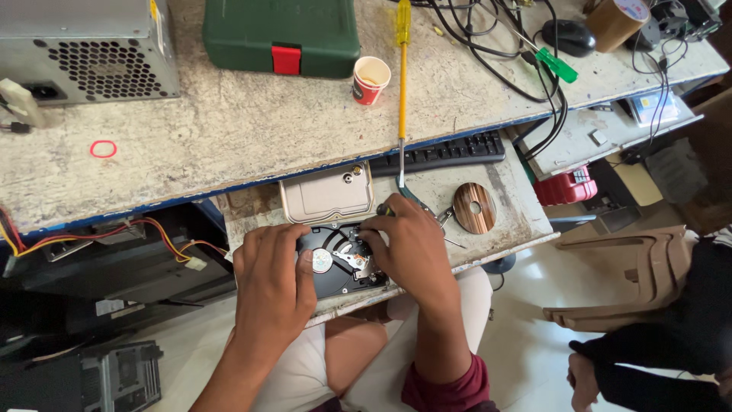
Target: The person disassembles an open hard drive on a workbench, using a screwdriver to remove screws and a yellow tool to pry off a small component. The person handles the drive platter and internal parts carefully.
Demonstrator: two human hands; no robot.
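- Hard drive: a black opened unit with its insides bare, lying flat on the pull-out shelf just below the middle of the view, near the shelf's front edge.
- The left hand lies over the drive's 9 o'clock side, fingers curled onto its top edge, clasping the body.
- The right hand sits at the drive's 3 o'clock side, fingers bent down onto the metal parts inside; a small dark-handled tool shows at the fingertips, but whether the hand is pinching it I cannot tell.
- A beige metal cover plate lies at 12 o'clock from the drive, just beside it.
- A coppery shiny disc rests at 2 o'clock, apart from the right hand.
- A long yellow screwdriver runs from the upper bench down toward the shelf, its tip near the right hand.
- A black keyboard sits under the bench edge at 1 o'clock.
- On the bench above: a red paper cup, a green case and a grey power supply box.
- Another person's dark sleeve shows at 4 o'clock, well apart.
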